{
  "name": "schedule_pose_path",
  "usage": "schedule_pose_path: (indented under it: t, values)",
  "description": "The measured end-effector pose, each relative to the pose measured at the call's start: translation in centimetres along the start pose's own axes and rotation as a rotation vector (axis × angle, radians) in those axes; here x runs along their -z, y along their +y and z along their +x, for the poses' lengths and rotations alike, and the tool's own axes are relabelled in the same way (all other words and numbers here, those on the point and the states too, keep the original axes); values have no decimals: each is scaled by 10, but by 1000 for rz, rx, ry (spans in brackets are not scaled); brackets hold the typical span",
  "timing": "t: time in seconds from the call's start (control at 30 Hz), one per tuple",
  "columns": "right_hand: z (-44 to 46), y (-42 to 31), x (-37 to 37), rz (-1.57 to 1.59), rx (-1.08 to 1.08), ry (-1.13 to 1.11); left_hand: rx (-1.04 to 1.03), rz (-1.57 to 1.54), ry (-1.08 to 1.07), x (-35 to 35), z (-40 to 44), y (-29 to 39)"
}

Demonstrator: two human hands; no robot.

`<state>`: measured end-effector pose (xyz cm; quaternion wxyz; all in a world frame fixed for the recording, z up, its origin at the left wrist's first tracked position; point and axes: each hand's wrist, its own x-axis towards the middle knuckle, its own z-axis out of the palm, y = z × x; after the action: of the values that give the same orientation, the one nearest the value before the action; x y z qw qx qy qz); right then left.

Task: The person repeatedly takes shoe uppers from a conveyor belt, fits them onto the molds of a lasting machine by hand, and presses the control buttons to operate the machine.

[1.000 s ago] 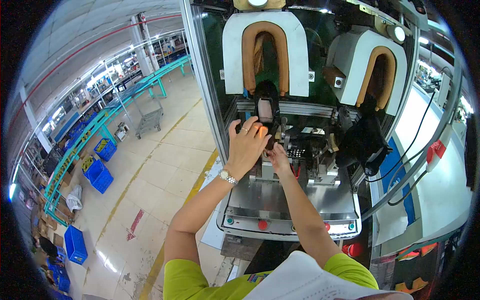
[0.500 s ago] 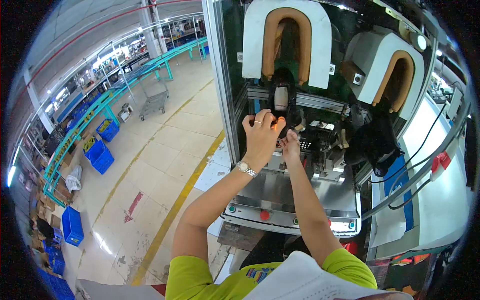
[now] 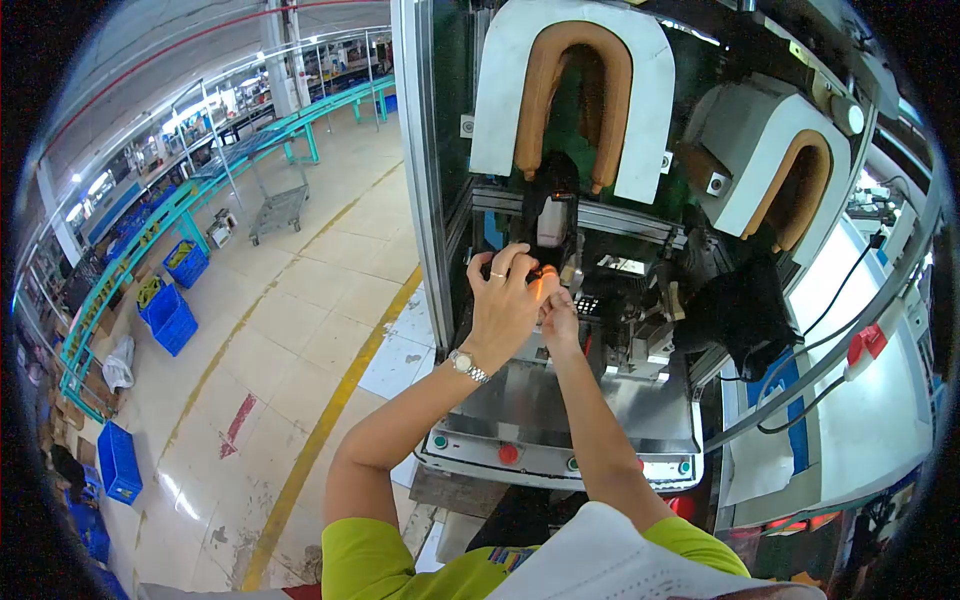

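Observation:
My left hand (image 3: 503,304), with a ring and a wristwatch, is closed around the near end of a black shoe-shaped piece (image 3: 552,215) on the machine's left station. An orange glow falls on its fingertips. Beside it, my right hand (image 3: 560,322) has its fingers pinched together at the same spot; what they hold is hidden. Above the black piece stands a white U-shaped block (image 3: 497,95) with a brown padded lining (image 3: 541,85). At the right station a second white block (image 3: 745,150) sits above another black piece (image 3: 745,310).
The machine's metal plate (image 3: 520,400) and button panel (image 3: 540,462) lie below my forearms. A metal post (image 3: 420,150) stands at left, and a grey hose (image 3: 800,385) curves at right. Blue crates (image 3: 170,320), a cart (image 3: 280,210) and a green conveyor frame (image 3: 185,210) are farther left.
The view has shifted slightly. Both hands stay together at the near end of the black piece, with only small shifts of the fingers.

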<state>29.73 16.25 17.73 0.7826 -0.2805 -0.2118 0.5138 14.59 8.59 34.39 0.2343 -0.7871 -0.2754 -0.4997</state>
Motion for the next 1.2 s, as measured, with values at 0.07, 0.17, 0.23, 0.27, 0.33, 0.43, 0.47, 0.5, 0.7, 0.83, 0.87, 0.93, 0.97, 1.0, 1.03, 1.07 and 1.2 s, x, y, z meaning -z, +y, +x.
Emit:
schedule_pose_path:
  t: [0.07, 0.17, 0.23, 0.27, 0.33, 0.43, 0.47, 0.5, 0.7, 0.83, 0.87, 0.93, 0.97, 1.0, 1.03, 1.07, 1.2]
  values:
    - [-4, -4, 2, -9, -1, -71, -7, -20, 10, -2, -1, -2]
    - [-4, -2, 1, -13, -10, -65, -25, -20, 14, -5, -3, -4]
    - [-5, -3, 1, -6, -40, -34, -21, -24, 16, -1, 0, -3]
    - [-6, -4, 1, -7, -40, -30, -21, -24, 16, 2, 1, -2]
    - [-7, -3, -1, 0, -38, -24, 3, -51, 26, 4, 3, 1]
    - [-4, -1, -1, 17, -20, -55, 59, -98, 32, 12, 4, 8]
    - [-3, -1, -1, 15, -30, -50, 80, -120, 64, 15, 2, 12]
    - [-4, 0, 1, 12, -43, -40, 103, -144, 91, 18, -1, 16]
    - [-93, -51, 23, -562, 308, -169, 640, -122, 47, 35, -153, -5]
    - [-222, -180, 5, -794, 649, -128, 1197, -94, -338, 13, -403, -38]
    - [-241, -210, 10, -1023, 945, -63, 1399, -215, -399, 9, -432, -38]
    - [-258, -260, 19, -1030, 1232, 68, 1607, -520, -333, 13, -425, -33]
    - [-262, -281, 13, -987, 1280, 184, 1711, -671, -299, 15, -412, -28]
    - [-259, -298, 10, -989, 1292, 270, 1496, -510, -303, 23, -379, -12]
    - [-254, -315, 7, -986, 1305, 349, 1523, -566, -294, 24, -377, -6]
    - [-252, -329, 4, -1096, 1287, 302, 1551, -618, -278, 25, -376, -5]
    - [-245, -364, -20, -1515, 1220, 108, 1564, -613, -317, 10, -395, -24]
